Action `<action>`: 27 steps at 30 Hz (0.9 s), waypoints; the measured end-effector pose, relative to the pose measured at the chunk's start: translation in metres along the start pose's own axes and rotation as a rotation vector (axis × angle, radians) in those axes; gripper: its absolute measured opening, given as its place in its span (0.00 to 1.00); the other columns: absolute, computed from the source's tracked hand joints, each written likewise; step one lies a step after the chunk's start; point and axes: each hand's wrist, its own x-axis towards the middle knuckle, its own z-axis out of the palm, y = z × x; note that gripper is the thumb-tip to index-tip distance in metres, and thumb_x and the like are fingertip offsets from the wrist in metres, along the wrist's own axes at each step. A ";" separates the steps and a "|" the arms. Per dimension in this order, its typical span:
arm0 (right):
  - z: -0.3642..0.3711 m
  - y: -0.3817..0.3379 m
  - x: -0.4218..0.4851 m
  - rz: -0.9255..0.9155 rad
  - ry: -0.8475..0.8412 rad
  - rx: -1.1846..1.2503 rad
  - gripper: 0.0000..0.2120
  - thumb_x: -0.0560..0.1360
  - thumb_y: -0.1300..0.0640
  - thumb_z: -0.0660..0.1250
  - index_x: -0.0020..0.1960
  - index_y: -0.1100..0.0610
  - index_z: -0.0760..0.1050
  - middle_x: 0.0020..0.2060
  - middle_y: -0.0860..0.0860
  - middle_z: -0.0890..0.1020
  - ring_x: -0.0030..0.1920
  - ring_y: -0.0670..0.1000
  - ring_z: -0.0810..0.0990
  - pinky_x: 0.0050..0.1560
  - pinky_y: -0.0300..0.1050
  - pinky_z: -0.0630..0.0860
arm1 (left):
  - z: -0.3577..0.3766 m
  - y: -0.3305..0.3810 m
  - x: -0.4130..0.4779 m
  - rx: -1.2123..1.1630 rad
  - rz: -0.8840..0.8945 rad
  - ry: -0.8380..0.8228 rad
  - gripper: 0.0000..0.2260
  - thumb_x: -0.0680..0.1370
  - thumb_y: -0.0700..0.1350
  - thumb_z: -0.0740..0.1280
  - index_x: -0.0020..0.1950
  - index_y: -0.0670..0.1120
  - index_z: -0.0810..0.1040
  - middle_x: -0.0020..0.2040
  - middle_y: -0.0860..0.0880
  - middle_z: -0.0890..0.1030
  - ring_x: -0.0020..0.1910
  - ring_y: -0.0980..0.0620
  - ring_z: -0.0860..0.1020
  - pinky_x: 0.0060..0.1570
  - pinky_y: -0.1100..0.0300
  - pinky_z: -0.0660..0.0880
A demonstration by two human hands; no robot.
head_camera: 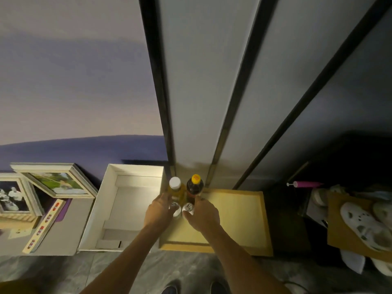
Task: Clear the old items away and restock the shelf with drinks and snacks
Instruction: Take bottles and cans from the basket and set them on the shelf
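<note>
Two bottles stand at the back left of a pale yellow shelf board (235, 211): a yellowish bottle with a white cap (175, 185) and a dark bottle with a yellow cap (195, 184). In front of them stand two smaller white-capped bottles, one (175, 207) under my left hand (160, 211) and one (188, 207) under my right hand (202, 213). Each hand curls round its small bottle from the outer side. The small bottles' bodies are mostly hidden by my fingers.
An open white box (127, 206) lies left of the shelf board. Framed pictures (53, 181) and a power strip (45, 225) lie further left. White shoes on cardboard (364, 225) and a pink tool (305, 184) sit to the right. Tall cabinet panels (203, 92) rise behind.
</note>
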 end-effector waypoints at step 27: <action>-0.211 0.253 -0.467 0.798 1.000 0.103 0.48 0.74 0.23 0.57 0.80 0.57 0.65 0.78 0.57 0.71 0.79 0.61 0.67 0.75 0.59 0.70 | 0.039 0.360 -0.277 0.202 1.089 -0.034 0.44 0.73 0.79 0.55 0.76 0.49 0.69 0.74 0.44 0.75 0.73 0.41 0.73 0.71 0.39 0.71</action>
